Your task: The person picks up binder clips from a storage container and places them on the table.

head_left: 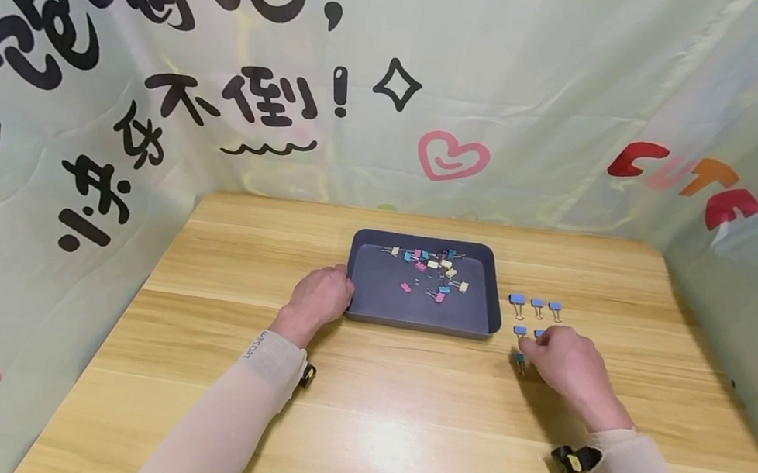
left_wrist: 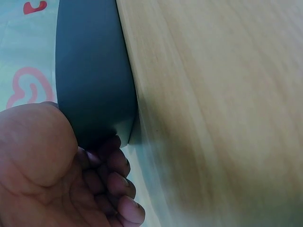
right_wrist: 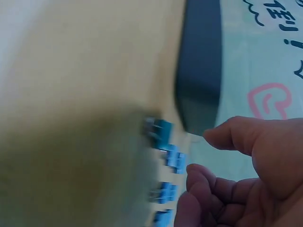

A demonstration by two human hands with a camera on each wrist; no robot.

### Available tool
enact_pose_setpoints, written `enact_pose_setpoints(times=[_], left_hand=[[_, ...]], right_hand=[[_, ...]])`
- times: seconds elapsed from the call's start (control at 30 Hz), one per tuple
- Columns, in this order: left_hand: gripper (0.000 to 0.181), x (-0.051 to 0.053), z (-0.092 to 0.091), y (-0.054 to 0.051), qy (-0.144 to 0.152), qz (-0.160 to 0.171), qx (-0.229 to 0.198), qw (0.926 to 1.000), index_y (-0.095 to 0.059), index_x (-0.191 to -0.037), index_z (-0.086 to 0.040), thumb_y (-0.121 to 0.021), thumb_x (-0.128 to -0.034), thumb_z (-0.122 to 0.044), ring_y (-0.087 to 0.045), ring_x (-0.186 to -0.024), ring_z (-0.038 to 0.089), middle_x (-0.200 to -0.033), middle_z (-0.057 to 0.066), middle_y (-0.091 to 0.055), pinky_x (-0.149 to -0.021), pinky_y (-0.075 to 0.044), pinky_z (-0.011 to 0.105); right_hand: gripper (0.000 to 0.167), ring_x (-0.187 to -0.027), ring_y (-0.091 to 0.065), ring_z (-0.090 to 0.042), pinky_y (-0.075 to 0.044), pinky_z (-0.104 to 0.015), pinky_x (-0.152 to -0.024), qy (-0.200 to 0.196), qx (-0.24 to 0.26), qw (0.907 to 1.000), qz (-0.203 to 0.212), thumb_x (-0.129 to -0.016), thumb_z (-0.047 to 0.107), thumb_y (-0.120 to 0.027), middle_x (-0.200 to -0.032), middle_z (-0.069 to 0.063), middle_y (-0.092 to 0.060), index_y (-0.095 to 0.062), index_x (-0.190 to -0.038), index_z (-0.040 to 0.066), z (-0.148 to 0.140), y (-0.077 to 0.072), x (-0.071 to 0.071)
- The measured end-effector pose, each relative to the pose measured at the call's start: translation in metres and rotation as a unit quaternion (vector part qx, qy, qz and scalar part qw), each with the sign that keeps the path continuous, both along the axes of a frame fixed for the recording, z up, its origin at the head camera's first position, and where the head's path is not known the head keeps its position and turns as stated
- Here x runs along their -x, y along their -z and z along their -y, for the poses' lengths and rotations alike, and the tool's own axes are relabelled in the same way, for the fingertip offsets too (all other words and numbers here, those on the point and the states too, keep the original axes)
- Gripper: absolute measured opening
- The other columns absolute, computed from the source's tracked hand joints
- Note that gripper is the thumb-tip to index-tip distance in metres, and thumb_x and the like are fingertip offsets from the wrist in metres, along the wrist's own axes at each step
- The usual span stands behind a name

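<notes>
My left hand [head_left: 322, 292] grips the left side of a dark grey tray [head_left: 411, 323]; in the left wrist view its curled fingers [left_wrist: 120, 184] lie at the tray's corner. Inside the tray lie several small binder clips [head_left: 463, 287] in pink, cream and blue. To the tray's right, blue binder clips [head_left: 517, 300] stand out in rows on the table, with a teal binder clip [head_left: 519, 358] nearest me. Over these rows hovers my right hand [head_left: 568, 359], partly covering a blue clip [head_left: 539, 334]. The right wrist view shows its thumb [right_wrist: 232, 132] apart from the fingers, nothing between them.
The wooden table [head_left: 399, 426] carries the tray near its back edge. Pale printed curtains [head_left: 545, 68] enclose the table behind and at both sides. A dark camera [head_left: 574, 460] is strapped at my right wrist.
</notes>
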State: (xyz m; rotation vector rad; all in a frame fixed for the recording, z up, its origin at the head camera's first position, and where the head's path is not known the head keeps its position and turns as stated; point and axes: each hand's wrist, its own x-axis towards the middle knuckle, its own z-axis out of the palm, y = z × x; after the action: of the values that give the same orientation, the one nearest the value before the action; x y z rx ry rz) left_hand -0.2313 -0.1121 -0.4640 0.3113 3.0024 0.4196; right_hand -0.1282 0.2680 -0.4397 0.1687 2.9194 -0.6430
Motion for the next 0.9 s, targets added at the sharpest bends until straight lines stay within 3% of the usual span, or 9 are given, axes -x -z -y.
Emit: enact_pose_setpoints(times=[0.2,0.47,0.73,0.9], left_hand=[[0.029,-0.001,0.0,0.0,0.004,-0.002,0.001,1.0,-0.064,-0.109,0.002,-0.046,-0.1098,-0.02,-0.066,-0.084,0.03,-0.094,0.016,-0.068,-0.084,-0.059,0.045],[0.028,-0.002,0.0,-0.001,0.006,-0.005,0.0,1.0,-0.065,-0.109,0.002,-0.047,-0.1102,-0.02,-0.065,-0.081,0.028,-0.09,0.015,-0.067,-0.081,-0.06,0.044],[0.028,-0.001,0.0,0.0,0.001,-0.004,-0.001,1.0,-0.065,-0.109,0.001,-0.047,-0.1097,-0.02,-0.068,-0.083,0.03,-0.092,0.016,-0.068,-0.081,-0.06,0.046],[0.029,-0.001,0.001,0.0,-0.002,-0.004,-0.003,1.0,-0.065,-0.112,0.001,-0.046,-0.1096,-0.021,-0.069,-0.084,0.031,-0.093,0.017,-0.07,-0.082,-0.06,0.046]], right_hand=[[0.045,-0.053,-0.033,-0.015,-0.029,-0.032,-0.054,-0.01,0.007,0.9988,-0.047,-0.101,0.033,-0.056,-0.055,0.006,-0.034,-0.044,-0.061,0.017,0.005,-0.022,0.012],[0.026,-0.054,-0.043,-0.017,-0.034,-0.033,-0.058,-0.05,0.017,0.9951,-0.083,-0.098,0.022,-0.056,-0.059,0.003,-0.047,-0.059,-0.074,0.012,0.029,-0.045,0.039],[0.032,-0.052,-0.035,-0.016,-0.031,-0.033,-0.057,-0.072,0.02,0.9955,-0.059,-0.095,0.017,-0.054,-0.056,0.004,-0.037,-0.046,-0.064,0.016,0.055,-0.045,0.071],[0.024,-0.058,-0.044,-0.019,-0.037,-0.035,-0.061,-0.104,0.011,0.9934,-0.046,-0.099,0.015,-0.057,-0.065,-0.002,-0.05,-0.061,-0.077,0.008,0.064,-0.037,0.092]])
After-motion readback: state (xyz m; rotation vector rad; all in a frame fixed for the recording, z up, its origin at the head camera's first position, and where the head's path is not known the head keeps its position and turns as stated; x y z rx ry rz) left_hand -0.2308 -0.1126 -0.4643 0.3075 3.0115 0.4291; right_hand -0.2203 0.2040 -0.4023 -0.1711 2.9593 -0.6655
